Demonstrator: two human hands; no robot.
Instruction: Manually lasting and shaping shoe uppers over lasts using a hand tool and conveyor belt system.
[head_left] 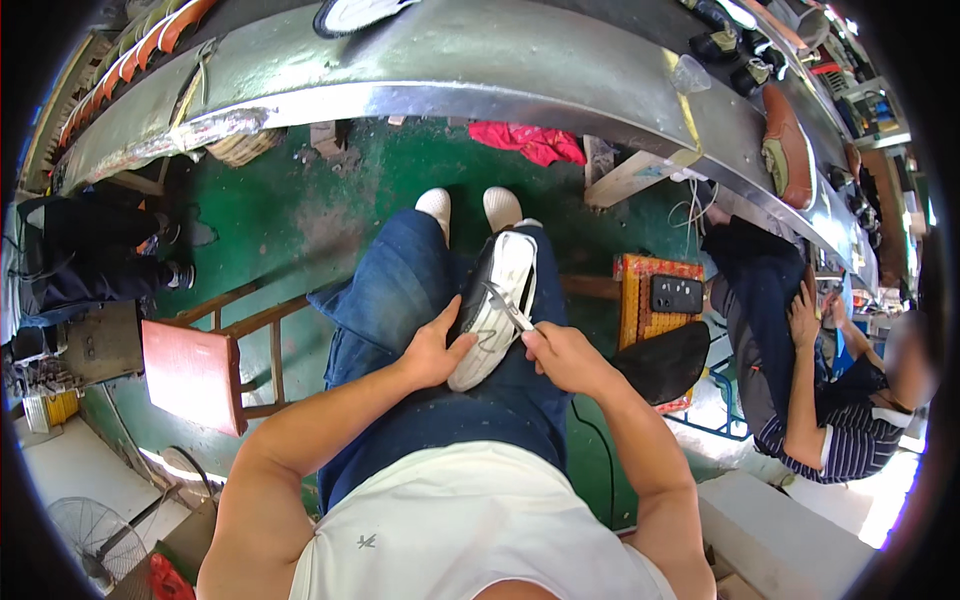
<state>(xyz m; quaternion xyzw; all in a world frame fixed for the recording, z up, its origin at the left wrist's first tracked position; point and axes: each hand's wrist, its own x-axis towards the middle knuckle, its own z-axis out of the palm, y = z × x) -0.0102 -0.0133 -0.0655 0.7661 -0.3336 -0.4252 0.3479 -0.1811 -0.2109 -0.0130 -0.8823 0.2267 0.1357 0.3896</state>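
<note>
On the lap point(500, 418), the shoe point(492, 328) lies in the left hand point(434, 346)'s closed grip; the right hand point(566, 356) grips a slim tool point(517, 317) over it. Seemingly mid-tooling, the next move likely demands steadiness.

Scuffed green floor point(265, 215); long metal-edged bench point(480, 60) ahead; red-topped wooden stool point(190, 375) left.

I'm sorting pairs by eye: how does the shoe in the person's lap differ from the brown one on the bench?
Colour: the lap shoe shows black and white, while the bench shoe is mostly reddish-brown.
Place: the lap shoe rests on the person's jeans; the bench shoe lies on the workbench.
Handling: the left hand touches the lap shoe; no hand touches the bench shoe.
Both show some white.
</note>
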